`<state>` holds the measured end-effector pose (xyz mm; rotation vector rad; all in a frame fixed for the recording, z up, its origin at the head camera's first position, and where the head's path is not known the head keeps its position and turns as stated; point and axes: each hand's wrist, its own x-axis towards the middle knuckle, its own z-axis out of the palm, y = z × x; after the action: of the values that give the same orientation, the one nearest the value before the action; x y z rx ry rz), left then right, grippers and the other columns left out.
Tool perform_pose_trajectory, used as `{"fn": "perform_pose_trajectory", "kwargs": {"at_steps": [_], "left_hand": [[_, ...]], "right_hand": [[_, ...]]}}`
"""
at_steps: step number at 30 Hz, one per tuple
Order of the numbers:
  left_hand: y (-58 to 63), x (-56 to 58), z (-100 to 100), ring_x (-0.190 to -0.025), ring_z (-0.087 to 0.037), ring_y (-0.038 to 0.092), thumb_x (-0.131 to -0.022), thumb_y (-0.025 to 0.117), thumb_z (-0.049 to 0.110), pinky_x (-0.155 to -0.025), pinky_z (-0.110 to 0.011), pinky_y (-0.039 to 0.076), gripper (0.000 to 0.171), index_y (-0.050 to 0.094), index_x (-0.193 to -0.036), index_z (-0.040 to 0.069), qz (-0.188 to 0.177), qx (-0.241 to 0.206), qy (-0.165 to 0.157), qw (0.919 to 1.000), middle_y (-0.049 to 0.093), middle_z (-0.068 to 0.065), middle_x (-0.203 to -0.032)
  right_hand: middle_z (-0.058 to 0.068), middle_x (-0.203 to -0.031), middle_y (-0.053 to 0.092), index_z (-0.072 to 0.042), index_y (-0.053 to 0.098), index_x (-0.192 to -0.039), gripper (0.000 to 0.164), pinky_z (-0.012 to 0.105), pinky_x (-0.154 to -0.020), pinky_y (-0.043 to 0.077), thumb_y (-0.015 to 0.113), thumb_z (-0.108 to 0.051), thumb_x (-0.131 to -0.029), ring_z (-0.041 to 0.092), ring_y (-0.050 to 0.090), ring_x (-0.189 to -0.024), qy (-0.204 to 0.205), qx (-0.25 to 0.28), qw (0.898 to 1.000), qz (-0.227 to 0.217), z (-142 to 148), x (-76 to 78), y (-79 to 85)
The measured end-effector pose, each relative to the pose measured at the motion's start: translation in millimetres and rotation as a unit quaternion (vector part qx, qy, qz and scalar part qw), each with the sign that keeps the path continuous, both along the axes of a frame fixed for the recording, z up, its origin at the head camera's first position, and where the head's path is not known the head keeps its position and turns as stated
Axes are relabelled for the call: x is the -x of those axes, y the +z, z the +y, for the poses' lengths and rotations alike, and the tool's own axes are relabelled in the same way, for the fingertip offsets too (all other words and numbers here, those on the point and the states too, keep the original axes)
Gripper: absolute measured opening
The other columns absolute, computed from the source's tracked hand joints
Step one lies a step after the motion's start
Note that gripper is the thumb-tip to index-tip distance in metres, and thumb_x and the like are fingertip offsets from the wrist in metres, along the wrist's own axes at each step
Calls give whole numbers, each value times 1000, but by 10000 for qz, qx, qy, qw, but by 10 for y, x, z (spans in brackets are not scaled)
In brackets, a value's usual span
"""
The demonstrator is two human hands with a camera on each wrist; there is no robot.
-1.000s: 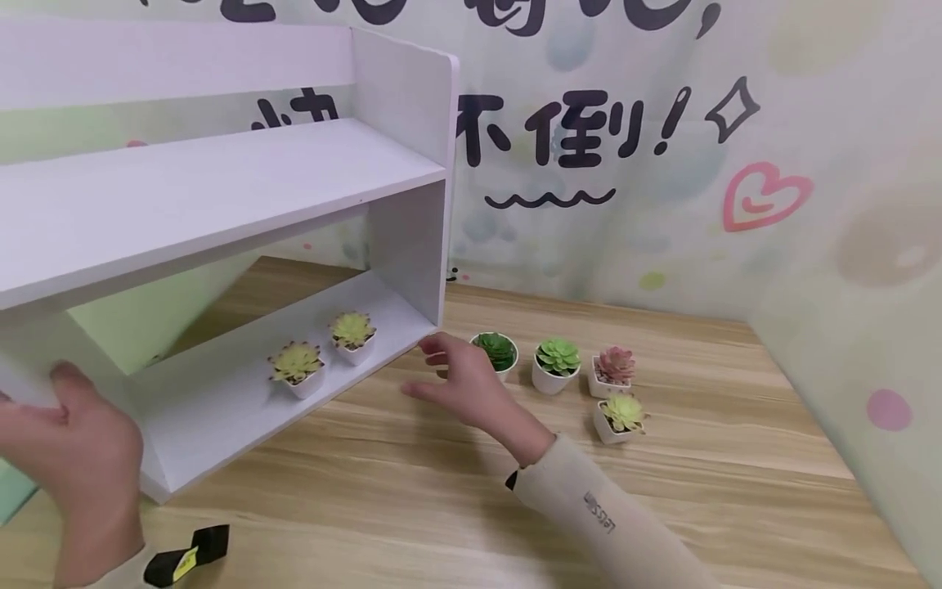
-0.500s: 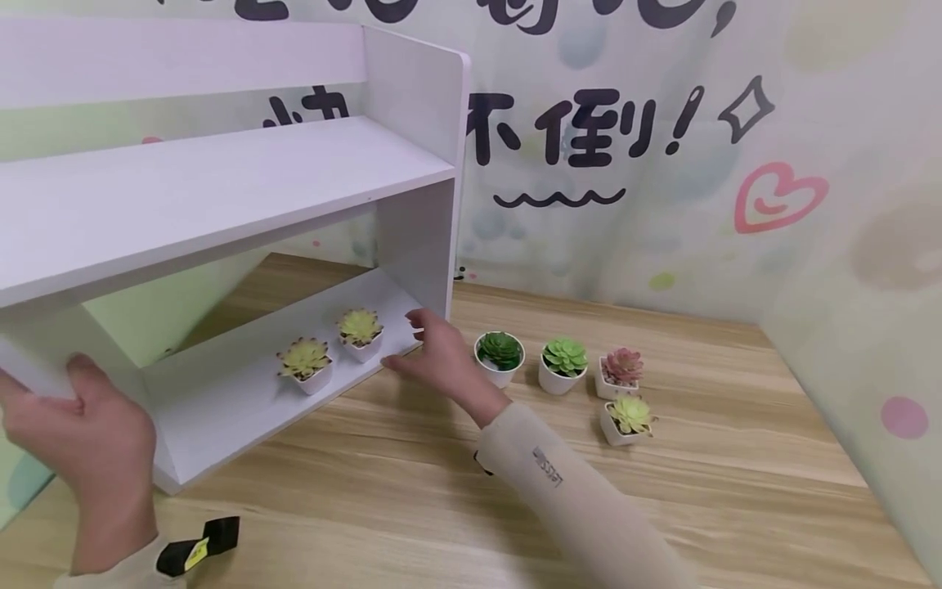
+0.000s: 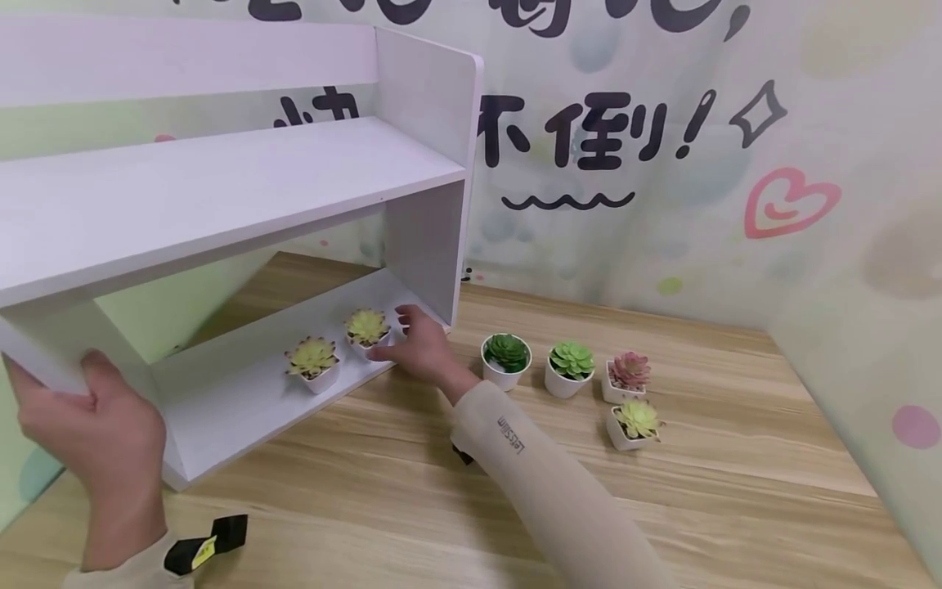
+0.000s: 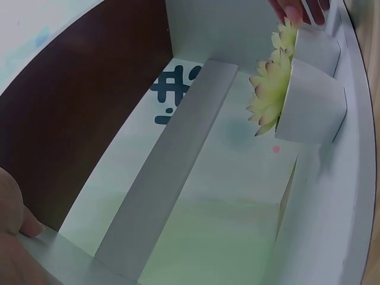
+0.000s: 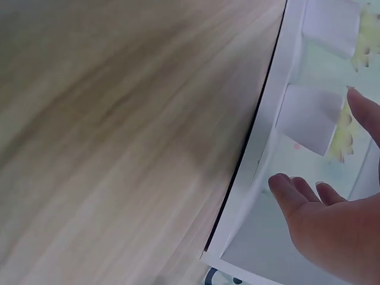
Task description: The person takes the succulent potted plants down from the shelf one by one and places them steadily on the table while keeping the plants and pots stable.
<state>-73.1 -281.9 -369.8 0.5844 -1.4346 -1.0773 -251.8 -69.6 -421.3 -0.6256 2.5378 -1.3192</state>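
Note:
A white two-tier shelf [image 3: 243,188] stands at the left of the head view. My left hand [image 3: 110,433] grips its left side panel, thumb on the inner face and fingers round the outside. On the bottom board sit two yellow-green potted succulents with reddish tips, a nearer one [image 3: 312,364] and a farther one [image 3: 366,329]. Reaching in from the right, my right hand [image 3: 423,348] has thumb and fingers spread beside the farther pot. The right wrist view shows a gap between the fingers [image 5: 285,190] and that white pot [image 5: 312,119].
Right of the shelf, on the wooden table [image 3: 706,491], stand a dark green succulent [image 3: 506,360], a light green one [image 3: 570,368], a pink one [image 3: 628,376] and a yellow one [image 3: 634,424]. A wall with black lettering [image 3: 607,135] rises behind.
My right hand has moved left from beside the shelf's front right corner to the farther succulent on the bottom board. The left hand keeps its grip; the head view has shifted slightly.

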Motion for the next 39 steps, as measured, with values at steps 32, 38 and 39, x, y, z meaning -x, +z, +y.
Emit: {"fn": "perform_pose_trajectory", "kwargs": {"at_steps": [32,38,39], "left_hand": [[0,2,62,-118,-12,58,-94,40,-1,-106,-27,45,50,56,-139,13,57,68,-114,9999,62,14,-119],[32,-21,51,-113,-8,57,-93,41,0,-101,-23,45,50,55,-140,14,-41,22,30,10000,59,16,-116],[36,-25,40,-112,-7,56,-93,41,1,-100,-23,45,51,54,-141,14,-71,25,58,10000,58,16,-117]], "right_hand": [[12,-120,68,-7,51,-131,73,30,-96,53,92,-22,-73,21,63,-108,-95,-679,9964,509,-184,-25,-112],[13,-117,69,-7,51,-129,72,30,-94,53,93,-22,-72,20,64,-103,9,-731,9957,564,-79,-139,-35],[12,-116,69,-7,51,-128,72,29,-94,53,93,-22,-72,19,64,-103,22,-739,9956,569,-60,-157,-20]]}}
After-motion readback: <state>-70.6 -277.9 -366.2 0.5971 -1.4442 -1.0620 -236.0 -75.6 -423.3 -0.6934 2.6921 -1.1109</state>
